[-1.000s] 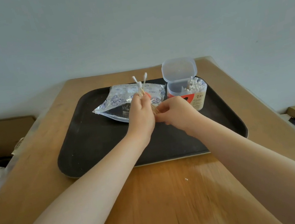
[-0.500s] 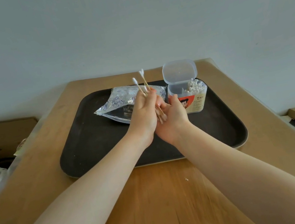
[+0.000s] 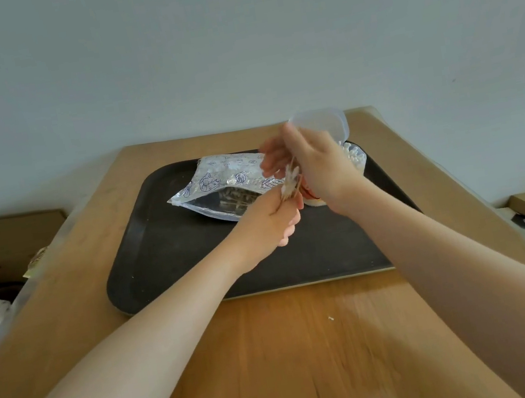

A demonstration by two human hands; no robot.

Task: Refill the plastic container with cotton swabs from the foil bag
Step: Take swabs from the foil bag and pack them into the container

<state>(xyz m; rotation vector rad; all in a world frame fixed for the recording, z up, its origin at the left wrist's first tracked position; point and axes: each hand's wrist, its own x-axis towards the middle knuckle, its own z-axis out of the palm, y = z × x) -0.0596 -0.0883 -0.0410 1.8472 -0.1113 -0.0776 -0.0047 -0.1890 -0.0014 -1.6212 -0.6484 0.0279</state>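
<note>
So both hands are over the dark rectangular tray [image 3: 168, 270] on the wooden surface [image 3: 296, 349]. The left hand [image 3: 272, 221] is gripping a small bunch of wooden-stick cotton swabs [image 3: 290, 183], white tips pointing up and away, kinda blurry. The right hand [image 3: 315, 169] sits just right of them with its fingers loosely spread, not holding anything as far as I can see. The silver printed foil bag [image 3: 227, 184] lies flat on the far part of the tray, left of the hands. The clear plastic container [image 3: 356, 157] with its flip lid [image 3: 328, 120] up is mostly hidden behind the right hand, with white swab tips poking out.
</note>
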